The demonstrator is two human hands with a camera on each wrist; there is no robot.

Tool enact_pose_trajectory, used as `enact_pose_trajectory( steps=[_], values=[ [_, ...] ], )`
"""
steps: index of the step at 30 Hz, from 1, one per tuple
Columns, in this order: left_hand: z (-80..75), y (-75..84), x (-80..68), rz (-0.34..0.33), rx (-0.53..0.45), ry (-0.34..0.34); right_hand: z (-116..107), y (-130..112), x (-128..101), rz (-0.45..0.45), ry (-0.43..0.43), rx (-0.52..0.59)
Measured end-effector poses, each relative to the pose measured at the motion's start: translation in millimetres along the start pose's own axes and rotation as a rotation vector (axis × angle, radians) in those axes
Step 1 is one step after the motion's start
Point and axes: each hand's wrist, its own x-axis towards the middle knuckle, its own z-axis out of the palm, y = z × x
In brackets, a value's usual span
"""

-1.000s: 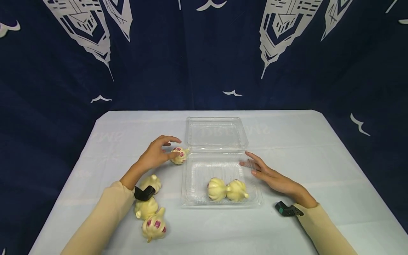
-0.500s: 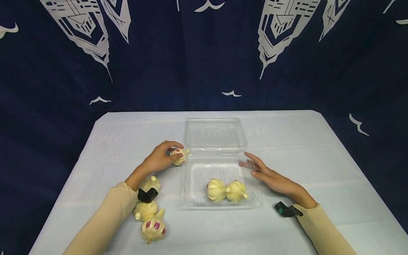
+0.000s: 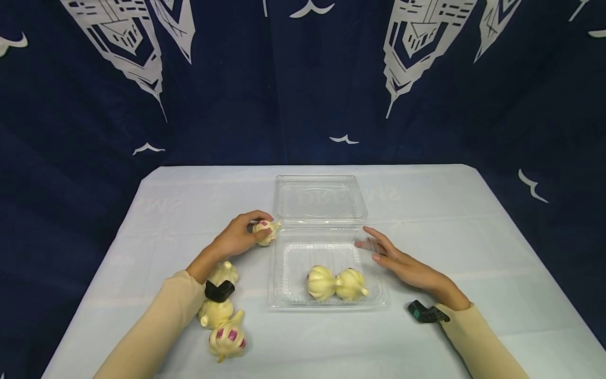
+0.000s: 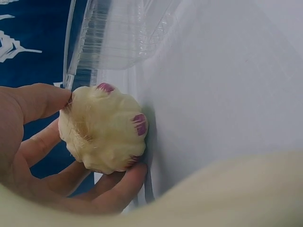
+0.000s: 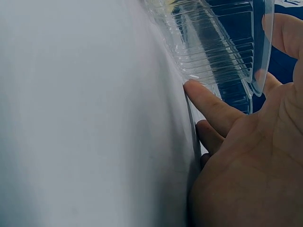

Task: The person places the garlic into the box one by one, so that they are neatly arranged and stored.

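My left hand point(image 3: 238, 232) grips a pale garlic bulb point(image 4: 102, 130) with purple patches, thumb on one side and fingers curled round the other. In the head view this bulb is just left of the clear plastic clamshell box point(image 3: 279, 287), close to its hinge. Two more garlic bulbs point(image 3: 322, 282) lie side by side in the box's near half. My right hand point(image 3: 402, 263) is at the box's right edge, fingers extended. In the right wrist view, the fingertips point(image 5: 194, 87) lie low against the clear wall, and the thumb is by the rim.
Several garlic bulbs point(image 3: 228, 339) lie in a row on the white-covered table point(image 3: 307, 347), partly under my left wrist. The box's lid point(image 3: 322, 197) lies folded back, away from me. A dark blue patterned cloth point(image 3: 284, 79) hangs behind the table.
My left hand has come down and its fingers have closed round the garlic bulb beside the box. The right hand and the box stay where they were.
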Motion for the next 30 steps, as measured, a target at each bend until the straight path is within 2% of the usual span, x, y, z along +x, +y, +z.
enact_pose_trajectory(
  steps=[5, 6, 12, 13, 21, 30],
  values=[
    [-4.6, 2.0, -4.3, 0.003, 0.000, 0.025, 0.4, -1.1, -0.1, 0.003, 0.001, 0.002],
    [-6.3, 8.0, -7.7, 0.003, 0.002, 0.029, 0.3, -1.1, -0.2, 0.004, 0.002, 0.001],
    [-12.1, 7.6, -11.9, -0.005, 0.023, 0.075, -0.1, 1.3, 0.5, 0.000, 0.003, 0.001],
    [-12.4, 2.6, -10.5, -0.009, 0.022, 0.084, -0.1, 1.8, 0.7, -0.002, 0.002, 0.002],
    [-18.6, 4.0, -16.5, -0.023, -0.031, 0.126, 0.0, 2.0, 0.4, 0.013, 0.003, -0.011],
    [-20.7, 5.6, -20.6, -0.009, -0.014, 0.180, 0.1, 1.5, -0.2, 0.017, 0.006, -0.011]
  ],
)
